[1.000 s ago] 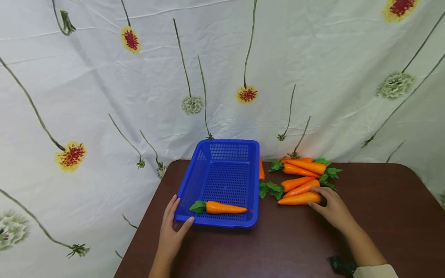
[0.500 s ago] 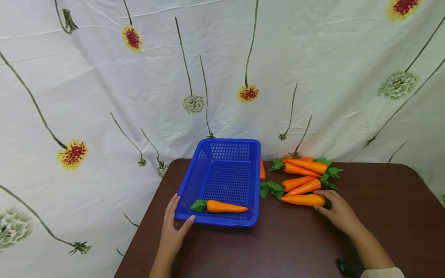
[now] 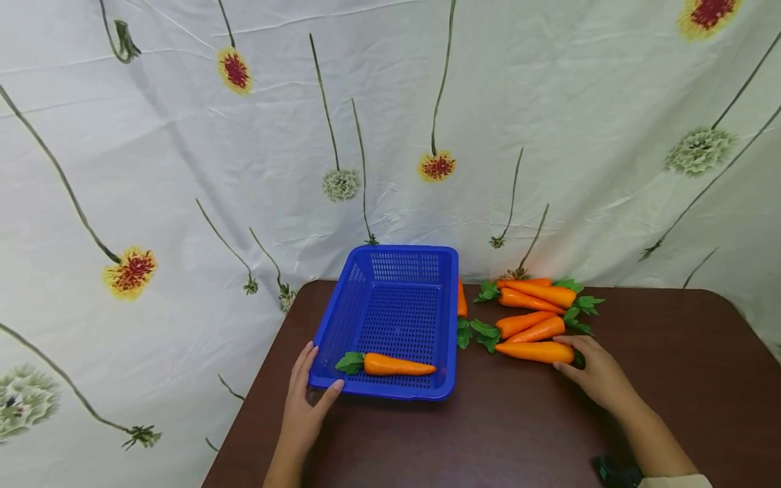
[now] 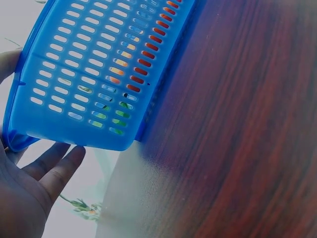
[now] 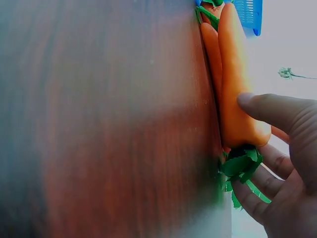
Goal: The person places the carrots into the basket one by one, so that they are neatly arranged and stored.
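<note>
Rests the left hand (image 3: 301, 404) against the near left corner of a blue basket (image 3: 390, 391) on the dark table (image 3: 464, 434), with thumb and fingers spread. Inside, along the near wall, holds one loose carrot (image 3: 399, 365), leaves leftward. Just right of the basket, shows a partly hidden carrot (image 3: 462, 301), then more carrots (image 3: 535, 298) bunched together. Pinches the front carrot (image 3: 533, 351) by its leafy end with the right hand (image 3: 599, 376), well apart from the left. Cannot tell whether lifted.
</note>
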### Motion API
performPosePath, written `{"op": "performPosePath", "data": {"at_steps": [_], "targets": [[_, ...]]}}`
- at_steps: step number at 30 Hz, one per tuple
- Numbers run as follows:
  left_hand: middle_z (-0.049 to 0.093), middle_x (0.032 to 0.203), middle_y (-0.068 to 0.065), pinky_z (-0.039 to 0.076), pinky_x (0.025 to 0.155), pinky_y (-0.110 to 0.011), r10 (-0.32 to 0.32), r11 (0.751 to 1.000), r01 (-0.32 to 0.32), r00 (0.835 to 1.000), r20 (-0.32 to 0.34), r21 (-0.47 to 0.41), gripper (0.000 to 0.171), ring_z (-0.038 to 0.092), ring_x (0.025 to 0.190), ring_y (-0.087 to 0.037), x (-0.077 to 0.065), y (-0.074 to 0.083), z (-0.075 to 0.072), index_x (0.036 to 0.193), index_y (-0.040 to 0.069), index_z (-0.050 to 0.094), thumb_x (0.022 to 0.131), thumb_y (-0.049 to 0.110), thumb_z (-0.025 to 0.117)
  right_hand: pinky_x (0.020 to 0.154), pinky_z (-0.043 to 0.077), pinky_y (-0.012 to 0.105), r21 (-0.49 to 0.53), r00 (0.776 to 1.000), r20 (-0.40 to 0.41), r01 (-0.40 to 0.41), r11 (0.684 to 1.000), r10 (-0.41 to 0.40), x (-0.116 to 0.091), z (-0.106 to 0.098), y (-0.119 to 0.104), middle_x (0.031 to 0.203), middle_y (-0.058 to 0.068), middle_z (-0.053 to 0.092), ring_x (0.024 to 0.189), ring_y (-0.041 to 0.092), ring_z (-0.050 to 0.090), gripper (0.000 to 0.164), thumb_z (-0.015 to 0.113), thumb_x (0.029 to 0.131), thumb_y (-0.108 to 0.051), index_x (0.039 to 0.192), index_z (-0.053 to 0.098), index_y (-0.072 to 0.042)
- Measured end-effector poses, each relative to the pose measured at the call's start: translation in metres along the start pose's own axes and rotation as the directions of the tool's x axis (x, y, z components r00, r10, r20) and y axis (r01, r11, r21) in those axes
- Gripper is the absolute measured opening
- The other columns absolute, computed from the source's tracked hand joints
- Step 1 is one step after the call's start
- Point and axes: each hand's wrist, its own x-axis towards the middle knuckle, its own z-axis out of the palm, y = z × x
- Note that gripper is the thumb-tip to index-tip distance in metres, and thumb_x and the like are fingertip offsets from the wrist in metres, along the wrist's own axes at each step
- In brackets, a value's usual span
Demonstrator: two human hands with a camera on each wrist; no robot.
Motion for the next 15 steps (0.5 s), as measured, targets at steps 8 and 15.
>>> {"op": "performPosePath", "data": {"at_steps": [8, 15], "targets": [[0.021, 0.168, 0.002, 0.032, 0.102, -0.008, 0.016, 1.000, -0.016, 1.000, -0.002, -0.002, 0.076, 0.034, 0.148, -0.028, 0.000, 0.000, 0.000, 0.158, 0.026, 0.035, 0.093, 0.021, 0.074, 0.100, 0.041, 0.070, 0.028, 0.999, -0.047, 0.023, 0.999, -0.022, -0.002, -0.004, -0.005, 0.137, 0.024, 0.055, 0.128, 0.049, 0.050, 0.049, 0.075, 0.092, -0.023, 0.136, 0.060, -0.006], [0.021, 0.168, 0.003, 0.034, 0.104, -0.012, 0.007, 1.000, -0.007, 1.000, -0.003, 0.000, 0.076, 0.036, 0.147, -0.027, 0.000, 0.001, 0.000, 0.158, 0.027, 0.035, 0.093, 0.021, 0.074, 0.098, 0.042, 0.069, 0.042, 0.994, -0.101, 0.033, 0.999, -0.029, -0.002, -0.008, -0.014, 0.135, 0.022, 0.055, 0.125, 0.047, 0.052, 0.049, 0.074, 0.093, -0.028, 0.136, 0.060, -0.008]]}}
